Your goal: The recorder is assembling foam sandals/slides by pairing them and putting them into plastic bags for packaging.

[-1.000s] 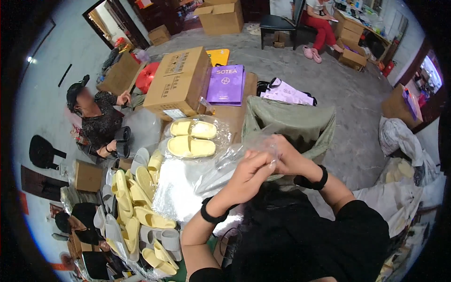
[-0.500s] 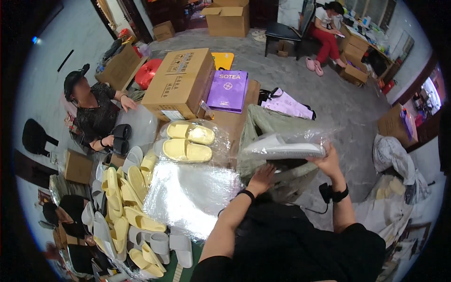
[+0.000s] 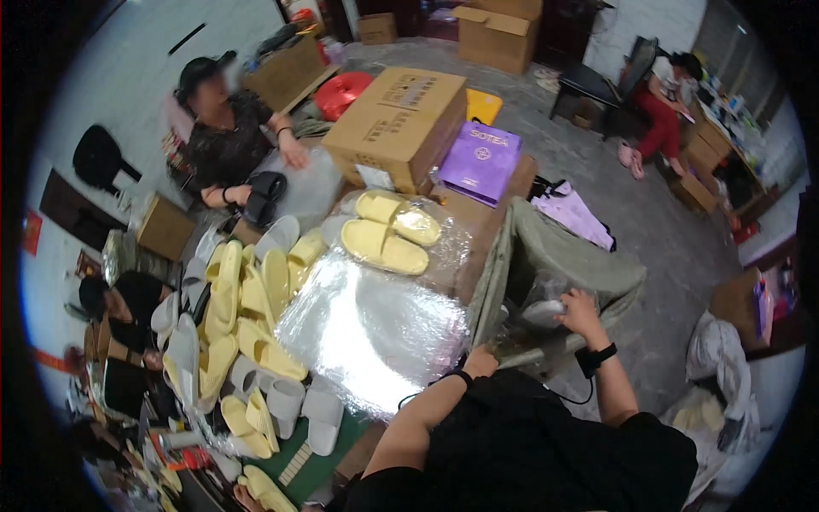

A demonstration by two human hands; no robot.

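My right hand reaches down inside the mouth of a large grey-green woven sack. Its fingers are closed on a pair of grey slippers in clear plastic, now mostly hidden by the sack's folds. At the sack's near left rim, my left hand is closed on the edge of the fabric. Beside the sack, a stack of clear plastic bags lies on the table and reflects bright light. Just beyond the stack, yellow slippers rest on clear plastic.
Many loose yellow and grey slippers are heaped on the left. A cardboard box and a purple paper bag stand at the table's far end. Across it, a co-worker holds black slippers. White sacks stand at right.
My right hand has lowered the bagged grey slippers from above the sack into its mouth. My left hand has closed on the sack's rim. The whole view has turned left.
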